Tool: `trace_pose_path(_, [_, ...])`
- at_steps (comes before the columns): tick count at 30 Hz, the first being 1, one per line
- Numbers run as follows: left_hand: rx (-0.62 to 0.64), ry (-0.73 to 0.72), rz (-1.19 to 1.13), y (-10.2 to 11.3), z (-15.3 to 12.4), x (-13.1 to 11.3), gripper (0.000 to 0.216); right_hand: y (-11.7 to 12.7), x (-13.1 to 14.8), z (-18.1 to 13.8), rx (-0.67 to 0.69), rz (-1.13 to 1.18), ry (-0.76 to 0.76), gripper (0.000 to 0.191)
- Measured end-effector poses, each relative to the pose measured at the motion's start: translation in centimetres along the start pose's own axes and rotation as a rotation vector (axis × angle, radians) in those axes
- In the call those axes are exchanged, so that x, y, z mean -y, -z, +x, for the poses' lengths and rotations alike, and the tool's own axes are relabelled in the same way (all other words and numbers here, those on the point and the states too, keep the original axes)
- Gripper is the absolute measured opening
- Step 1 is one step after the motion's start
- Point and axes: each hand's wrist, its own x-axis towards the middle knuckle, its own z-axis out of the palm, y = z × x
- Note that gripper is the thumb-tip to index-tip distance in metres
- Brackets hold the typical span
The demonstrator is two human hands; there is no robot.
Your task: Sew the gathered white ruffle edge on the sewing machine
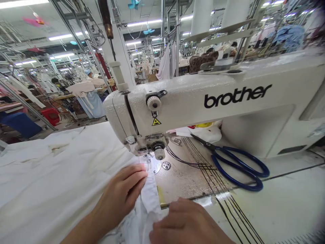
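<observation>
The right hand (186, 222) lies nearest, at the bottom edge, fingers curled over the near end of a white fabric (149, 196) strip and pinching it against the bench (279, 203). Just to its left the left hand (124, 195) rests flat and open on the same fabric, fingers stretched forward, their tips close to the presser foot (147, 158). The fabric runs between the two hands up to the needle area, and the rest of it spreads wide across the bench to the left. Above stands the white sewing machine (203, 101), marked "brother", with its lamp lighting the plate. To the right of the needle, well apart from both hands, blue-handled scissors (236, 164) lie on the machine bed across some black lines.
</observation>
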Motion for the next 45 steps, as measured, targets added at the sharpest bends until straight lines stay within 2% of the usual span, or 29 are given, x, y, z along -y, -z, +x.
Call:
trace_pose_path(3, [0.001,-0.052,-0.012,0.2,0.6,0.9,0.019,0.0,-0.7,1.3,0.048,-0.015,0.001,0.014])
trace_pose_path(6, [-0.001,-0.107,-0.033,0.6,0.6,1.0,0.02,0.3,-0.7,1.6,0.022,-0.016,-0.01,0.015])
trace_pose_path(9, [0.035,-0.106,-0.041,0.8,0.2,0.9,0.02,0.4,-0.5,1.2,-0.01,-0.019,-0.009,0.014])
trace_pose_path(11, [0.059,-0.094,-0.048,0.8,-0.1,0.9,0.02,0.4,-0.5,1.0,0.004,-0.019,-0.007,0.01])
trace_pose_path(14, [0.07,-0.091,-0.078,0.6,-0.2,0.9,0.02,0.4,-0.5,0.9,0.053,-0.001,-0.016,0.014])
trace_pose_path(18, [0.095,-0.068,-0.08,0.6,0.4,1.6,0.021,0.8,-0.6,1.5,0.094,0.09,-0.098,0.02])
trace_pose_path(24, [0.136,-0.085,-0.052,0.9,2.5,3.7,0.023,1.0,-1.4,3.1,0.061,0.221,-0.232,0.023])
trace_pose_path(27, [0.126,-0.042,-0.057,1.3,2.5,3.0,0.021,1.1,-1.4,3.4,0.057,0.206,-0.223,0.021])
trace_pose_path(30, [0.083,0.014,-0.096,1.7,1.6,0.8,0.017,1.3,-1.1,3.3,0.097,0.105,-0.187,0.017])
trace_pose_path(34, [0.046,-0.032,-0.076,1.2,0.1,-1.2,0.013,1.2,-0.8,3.3,0.163,-0.068,-0.126,0.013])
trace_pose_path(38, [-0.017,-0.049,-0.051,0.3,-0.7,-1.0,0.014,1.0,-0.8,3.1,0.152,-0.126,-0.095,0.007])
trace_pose_path(45, [0.013,-0.075,-0.041,0.3,-0.7,-0.1,0.015,1.1,-0.8,3.3,0.149,-0.043,-0.172,0.015])
